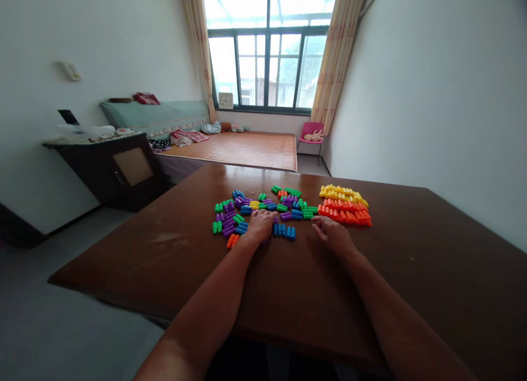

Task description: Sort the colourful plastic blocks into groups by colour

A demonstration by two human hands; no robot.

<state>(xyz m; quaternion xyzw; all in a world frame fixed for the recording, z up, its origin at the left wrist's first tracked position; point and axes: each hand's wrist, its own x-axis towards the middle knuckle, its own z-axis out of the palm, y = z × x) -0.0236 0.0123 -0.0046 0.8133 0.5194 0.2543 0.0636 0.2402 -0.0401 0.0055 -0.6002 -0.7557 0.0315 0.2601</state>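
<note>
Small plastic ridged blocks in several colours lie on the brown table. My left hand (261,226) rests palm down over the mixed pile, fingers reaching forward and apart; its palm side and what lies under it are hidden. Near it are purple blocks (228,219), blue blocks (284,230), green blocks (217,227) and orange blocks (233,240). My right hand (332,234) hovers at the near left end of the orange rows (345,212), fingers loosely bent and apart, with nothing visible in it. Behind the orange rows are yellow rows (343,194).
The brown table (185,271) fills the foreground, its left corner jutting out. Beyond it stand a bed with a woven mat (247,147), a dark cabinet (132,164) and a pink chair (312,132). A square clock (225,100) sits by the window.
</note>
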